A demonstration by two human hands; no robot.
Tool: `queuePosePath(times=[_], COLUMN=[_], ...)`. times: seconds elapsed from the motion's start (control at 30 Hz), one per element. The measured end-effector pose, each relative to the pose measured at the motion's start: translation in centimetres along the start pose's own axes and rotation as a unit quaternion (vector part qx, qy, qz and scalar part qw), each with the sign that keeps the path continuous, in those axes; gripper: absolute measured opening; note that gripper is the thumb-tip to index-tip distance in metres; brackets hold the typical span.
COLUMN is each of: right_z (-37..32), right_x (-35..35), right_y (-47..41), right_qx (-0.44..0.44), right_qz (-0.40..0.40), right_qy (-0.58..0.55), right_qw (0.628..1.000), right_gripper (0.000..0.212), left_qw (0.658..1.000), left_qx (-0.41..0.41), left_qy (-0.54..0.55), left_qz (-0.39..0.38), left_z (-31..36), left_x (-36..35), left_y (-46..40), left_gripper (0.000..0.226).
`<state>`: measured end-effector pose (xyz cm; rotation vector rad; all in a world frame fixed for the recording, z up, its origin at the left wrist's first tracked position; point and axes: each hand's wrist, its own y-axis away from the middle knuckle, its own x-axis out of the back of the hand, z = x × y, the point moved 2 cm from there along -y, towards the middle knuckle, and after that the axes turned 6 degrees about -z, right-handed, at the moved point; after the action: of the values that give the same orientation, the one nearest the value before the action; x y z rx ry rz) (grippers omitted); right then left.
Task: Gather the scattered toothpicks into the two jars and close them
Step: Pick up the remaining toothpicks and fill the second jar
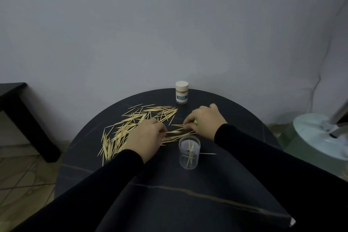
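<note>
Pinching toothpicks (177, 131) lying crosswise between them, left hand (146, 138) and right hand (204, 119) work just beyond the open jar (189, 153), nearer the right

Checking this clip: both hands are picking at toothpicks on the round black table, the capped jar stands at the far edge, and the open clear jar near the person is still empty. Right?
Not quite. The head view shows the open clear jar is not empty: a few toothpicks already stand inside it. The rest holds: the left hand and right hand are picking at the scattered toothpicks on the round black table, and the capped jar stands at the far edge.
</note>
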<state>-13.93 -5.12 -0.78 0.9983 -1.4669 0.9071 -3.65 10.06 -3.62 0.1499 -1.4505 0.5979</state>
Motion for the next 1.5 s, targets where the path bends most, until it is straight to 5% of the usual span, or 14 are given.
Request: queuePosePath(times=[0.2,0.37,0.5,0.63,0.83,1.27,1.5], right_z=[0.3,0.6,0.2,-0.7,-1.2,0.4,1.7], right_x=[0.0,0.8,1.1,1.3,0.3,-1.1,-1.3], right_y=[0.8,1.2,1.9,2.9,4.0,5.3,5.0], right_qx=[-0.016,-0.065,-0.066,-0.049,0.023,0.038,0.079], right_qz=[-0.020,0.017,0.036,0.028,0.008,-0.059,-0.071], right_qy=[-0.040,-0.137,-0.383,-0.499,-0.494,-0.494,-0.429], right_qw=[0.999,0.988,0.920,0.865,0.869,0.867,0.897], right_gripper=[0.019,0.023,0.022,0.024,0.019,0.016,0.029], left_qw=[0.998,0.962,0.904,0.850,0.855,0.875,0.876], left_qx=[0.030,0.103,0.116,0.088,0.039,0.031,0.022], left_qy=[0.047,0.251,0.408,0.517,0.516,0.456,0.459], left_qz=[0.001,0.014,0.049,0.052,-0.033,-0.160,-0.145], left_z=[-0.2,0.1,0.9,2.1,2.7,2.4,2.2], left_x=[0.3,0.7,1.8,3.0,2.7,2.1,2.3], left_y=[0.2,0.1,0.2,0.7,1.3,1.3,1.3], left_gripper=[0.011,0.003,0.003,0.003,0.010,0.007,0.017])
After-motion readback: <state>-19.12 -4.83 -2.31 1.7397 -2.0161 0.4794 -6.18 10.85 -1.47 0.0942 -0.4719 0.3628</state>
